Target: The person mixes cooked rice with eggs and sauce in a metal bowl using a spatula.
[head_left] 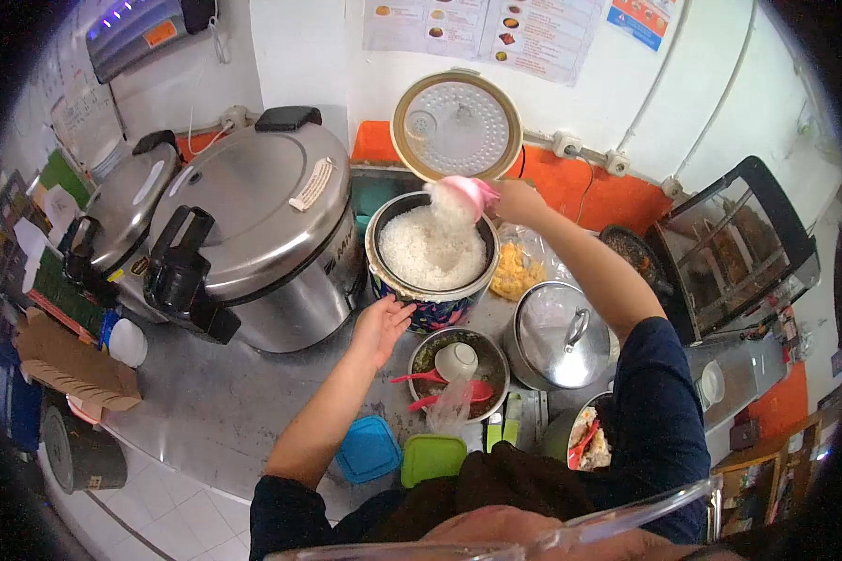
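Observation:
My right hand (520,202) is closed on a pink rice scoop (482,193) heaped with white rice, held above the back right of the rice cooker. The open cooker (419,311) has a floral body and is filled with cooked rice (419,254), with a hollow in its middle. Its lid (460,126) stands upright behind. My left hand (384,329) rests its fingers against the cooker's front left side, nothing in its palm. In front sits a metal bowl (503,374) with a white cup (456,361) and red-handled spoons in it.
Two large metal pressure pots (290,252) fill the left. Right of the cooker are a bag of yellow food (517,271) and a lidded metal pot (557,337). Blue (369,449) and green (434,461) plastic lids lie near the front edge. A glass display case (734,252) stands far right.

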{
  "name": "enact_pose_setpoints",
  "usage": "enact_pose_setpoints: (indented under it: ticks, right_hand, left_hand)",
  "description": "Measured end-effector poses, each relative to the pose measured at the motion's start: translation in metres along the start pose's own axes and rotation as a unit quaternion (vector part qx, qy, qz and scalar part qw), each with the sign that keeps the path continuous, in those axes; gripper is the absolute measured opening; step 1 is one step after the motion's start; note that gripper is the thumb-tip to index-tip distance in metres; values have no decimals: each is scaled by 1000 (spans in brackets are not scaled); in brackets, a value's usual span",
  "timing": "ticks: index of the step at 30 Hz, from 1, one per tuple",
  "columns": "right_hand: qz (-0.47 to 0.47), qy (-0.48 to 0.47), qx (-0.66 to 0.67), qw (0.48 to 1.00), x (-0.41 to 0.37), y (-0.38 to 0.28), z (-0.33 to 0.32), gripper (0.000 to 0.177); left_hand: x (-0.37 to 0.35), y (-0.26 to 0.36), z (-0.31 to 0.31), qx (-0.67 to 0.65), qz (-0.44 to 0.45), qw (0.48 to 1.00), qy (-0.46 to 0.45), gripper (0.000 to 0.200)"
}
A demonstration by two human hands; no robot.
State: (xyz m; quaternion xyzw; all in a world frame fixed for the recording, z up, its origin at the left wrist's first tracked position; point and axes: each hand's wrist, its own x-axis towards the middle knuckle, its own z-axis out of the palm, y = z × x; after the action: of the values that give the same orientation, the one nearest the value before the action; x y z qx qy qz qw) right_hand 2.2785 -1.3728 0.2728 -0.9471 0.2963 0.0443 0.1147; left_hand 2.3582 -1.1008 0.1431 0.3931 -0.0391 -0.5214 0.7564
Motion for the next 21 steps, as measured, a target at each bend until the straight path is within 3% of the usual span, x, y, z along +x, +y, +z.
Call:
enact_pose_setpoints:
  ticks: [2, 3, 7, 9, 10, 12, 14, 16, 17, 20, 21]
  right_hand:
    - [-119, 155, -139, 971, -8, -10, 23, 48]
    - [-186, 168, -184, 951, -8, -7, 41, 56]
    - [-171, 151, -200, 953, -37, -57, 16, 46]
    - [-118, 237, -192, 945, -21, -64, 0, 40]
    - [-118, 235, -191, 946, -12, -67, -1, 40]
    - [-65, 139, -246, 957, 6, -74, -1, 34]
    - [-80, 119, -268, 953, 47, -60, 19, 30]
    - [-99, 98, -290, 947, 55, -65, 16, 27]
    - [-117, 71, -281, 950, 58, -63, 11, 26]
    - [-150, 28, -268, 951, 56, -74, 8, 24]
    - [-150, -5, -291, 945, 62, -74, 7, 24]
  left_hand:
    - [1, -1, 1, 7, -1, 1000, -16, 61]
    - [2, -1, 2, 0, -1, 1000, -16, 59]
    - [7, -2, -2, -20, -10, 999, -24, 57]
    - [1, 0, 3, -17, -3, 1000, -15, 47]
    - [-1, 0, 5, -11, 7, 1000, -9, 38]
    - [3, -2, 2, -11, 1, 1000, -16, 37]
    - [5, 2, 1, -10, 6, 1000, -21, 36]
    - [2, 6, 6, 47, -13, 999, -10, 32]
    - [14, -2, -5, 28, -7, 999, -43, 33]
    - [11, -3, -1, 15, -2, 1000, -14, 31]
    - [13, -4, -3, 17, 11, 998, -53, 32]
